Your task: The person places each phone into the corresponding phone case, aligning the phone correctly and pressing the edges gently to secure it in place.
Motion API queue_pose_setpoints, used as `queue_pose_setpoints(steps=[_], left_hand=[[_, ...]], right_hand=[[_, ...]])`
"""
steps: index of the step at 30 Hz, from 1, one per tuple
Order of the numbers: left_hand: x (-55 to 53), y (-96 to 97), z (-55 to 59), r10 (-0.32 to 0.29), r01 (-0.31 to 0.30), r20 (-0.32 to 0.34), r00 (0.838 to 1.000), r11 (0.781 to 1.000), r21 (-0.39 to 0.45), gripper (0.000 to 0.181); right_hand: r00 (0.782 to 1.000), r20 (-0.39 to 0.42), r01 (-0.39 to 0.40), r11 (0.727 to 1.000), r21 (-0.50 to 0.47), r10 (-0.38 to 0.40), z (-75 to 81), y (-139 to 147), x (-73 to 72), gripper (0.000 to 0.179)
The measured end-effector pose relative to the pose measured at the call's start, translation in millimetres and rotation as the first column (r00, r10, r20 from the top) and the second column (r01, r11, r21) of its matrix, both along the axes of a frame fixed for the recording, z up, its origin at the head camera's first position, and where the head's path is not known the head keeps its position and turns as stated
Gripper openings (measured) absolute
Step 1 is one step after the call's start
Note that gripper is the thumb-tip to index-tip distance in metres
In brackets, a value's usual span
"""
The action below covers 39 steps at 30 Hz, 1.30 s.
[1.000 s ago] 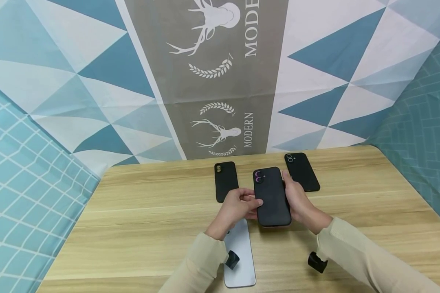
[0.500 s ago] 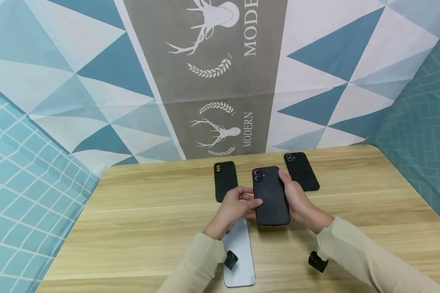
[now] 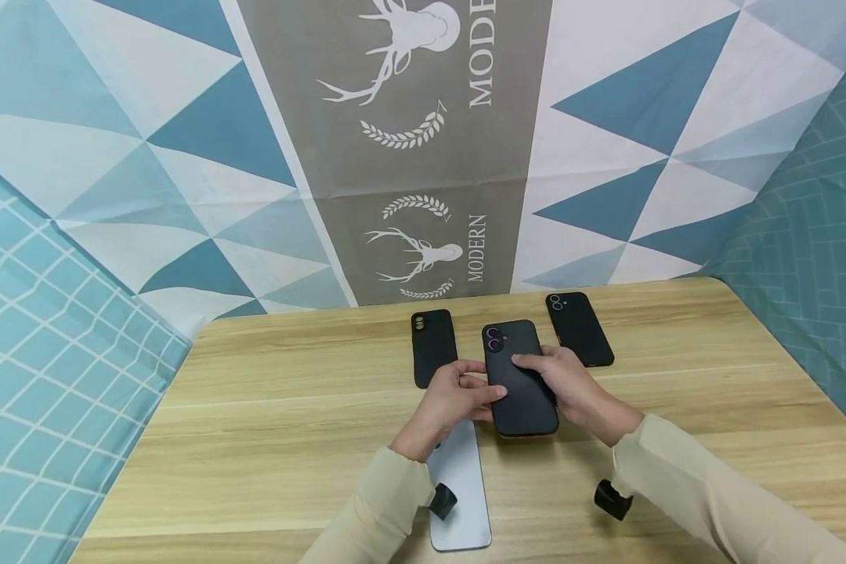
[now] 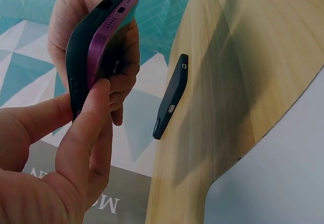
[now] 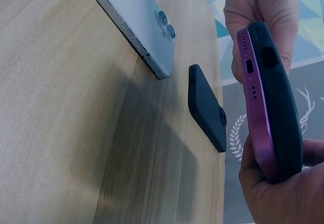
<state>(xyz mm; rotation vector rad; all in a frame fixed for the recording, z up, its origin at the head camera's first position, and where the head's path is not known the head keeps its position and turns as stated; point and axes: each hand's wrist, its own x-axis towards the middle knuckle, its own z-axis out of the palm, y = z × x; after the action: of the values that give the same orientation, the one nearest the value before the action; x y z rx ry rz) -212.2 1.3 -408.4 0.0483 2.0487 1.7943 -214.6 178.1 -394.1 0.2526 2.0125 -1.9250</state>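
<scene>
Both hands hold a pink-purple phone (image 5: 257, 115) with a black phone case (image 3: 525, 406) over its back, raised above the table. In the wrist views the phone's bottom edge, with its charging port, stands out beside the case's bottom edge. My left hand (image 3: 453, 398) pinches the left edge, thumb on the case and fingers underneath. On the right side my right hand (image 3: 573, 385) grips it, the thumb lying across the case's back and the other fingers behind the phone. Purple camera rings (image 3: 494, 339) show through the case's cutout.
A white phone (image 3: 471, 509) lies on the wooden table (image 3: 275, 439) below my left wrist. Behind my hands lie two more black cases, one at the left (image 3: 433, 348) and another at the right (image 3: 583, 333). A patterned cloth wall (image 3: 423, 176) rises along the table's back edge.
My right thumb has moved from the upper right edge down onto the middle of the case's back. The left hand keeps its pinch almost unmoved.
</scene>
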Motion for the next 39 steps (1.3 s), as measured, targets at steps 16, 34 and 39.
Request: queue_pose_setpoints(steps=[16,34,39], left_hand=[[-4.8,-10.6,0.7,-0.084,0.068,0.073,0.994,0.978,0.197,0.042],[-10.0,-26.8,8.2,-0.115,0.082,0.097,0.989,0.953,0.292,0.042],[-8.2,-28.9,8.4,-0.148,0.108,0.110,0.983,0.944,0.311,0.042]], right_hand=[[0.987,-0.006,-0.163,0.985,-0.051,0.162,6.5,10.7,-3.5,0.051],[0.902,-0.033,-0.431,0.902,0.001,0.431,10.1,17.4,-2.7,0.037],[0.893,-0.030,-0.449,0.893,0.034,0.450,10.2,16.7,-1.7,0.034]])
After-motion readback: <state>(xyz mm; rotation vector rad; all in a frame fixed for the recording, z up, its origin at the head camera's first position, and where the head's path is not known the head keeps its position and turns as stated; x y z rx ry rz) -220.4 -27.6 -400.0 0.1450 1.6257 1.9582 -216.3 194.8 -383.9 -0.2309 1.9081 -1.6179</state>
